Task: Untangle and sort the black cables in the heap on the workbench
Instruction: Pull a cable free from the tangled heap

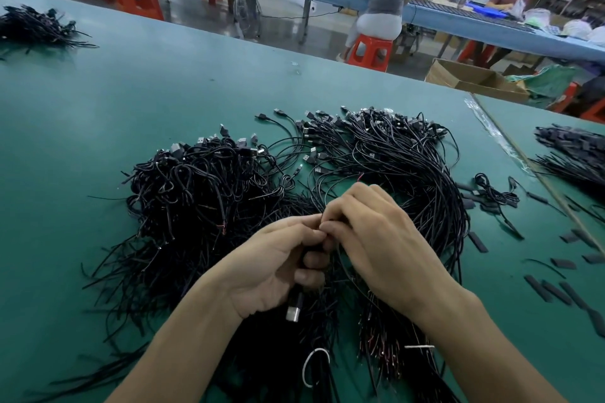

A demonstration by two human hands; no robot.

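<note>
The left hand [278, 268] is curled round one black cable [296, 296], its metal plug [293, 314] hanging out below the fist toward the person. So the cable's long axis runs near to far, up into the heap [203, 206] on the workbench [163, 91]. The right hand [370, 239], knuckles up, pinches strands [340, 252] right at the left fingertips (which strand, I cannot tell).

Head cam, wide-angle, looks fwd & down, close over workbench [163, 91].
</note>
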